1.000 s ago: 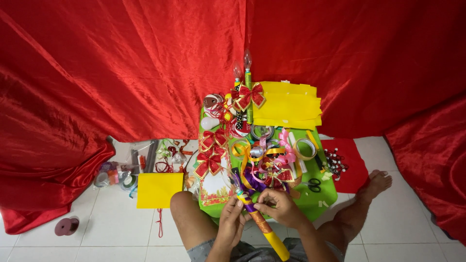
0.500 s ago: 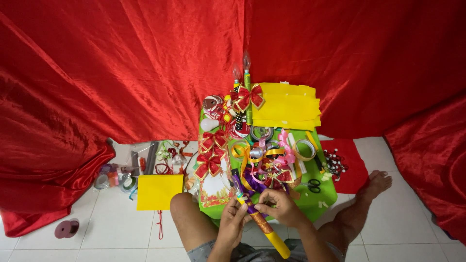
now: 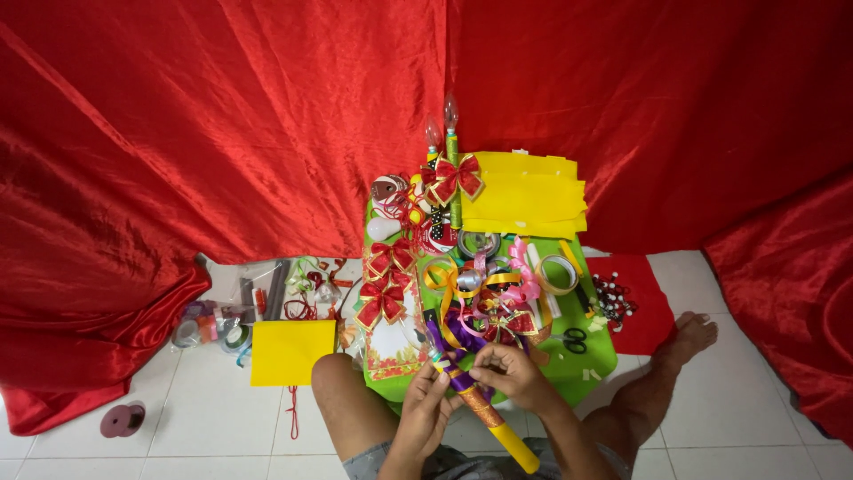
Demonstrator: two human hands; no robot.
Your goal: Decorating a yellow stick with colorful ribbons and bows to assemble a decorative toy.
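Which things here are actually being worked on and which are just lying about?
In hand:
left hand
right hand
yellow stick, with purple wrap
purple ribbon

Lying about:
red bows
yellow sheets
scissors
tape ring
yellow sheet on the floor
spool

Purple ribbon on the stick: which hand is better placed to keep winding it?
Right, probably. The right hand pinches the purple ribbon at the stick's top, while the left hand steadies the yellow stick below.
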